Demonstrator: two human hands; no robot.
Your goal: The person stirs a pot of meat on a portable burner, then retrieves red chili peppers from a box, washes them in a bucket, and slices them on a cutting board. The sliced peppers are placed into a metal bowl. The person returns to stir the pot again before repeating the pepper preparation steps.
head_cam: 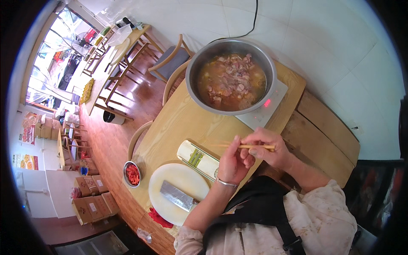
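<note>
My right hand [271,148] grips a pair of wooden chopsticks [259,147] near their thicker ends. Curled around their middle is my left hand [236,161], with a metal bangle at its wrist; the thin ends stick out past it and look blurred. Beyond my hands, a large metal basin [231,110] of meat pieces in cloudy broth [234,79] stands on a white induction cooker [274,105] with red lights. Nearer my left arm, a cleaver [177,195] lies on a round white cutting board [159,178]. Beside the board is a long, pale box-like object [199,159] with a green patch.
A metal bowl of cut red peppers [132,174] sits at the table's left edge. Red cloth [159,217] shows under the board. Chairs [172,60] stand along the far side, a wooden bench [322,137] on the right. A cable [255,19] runs down the wall behind the basin.
</note>
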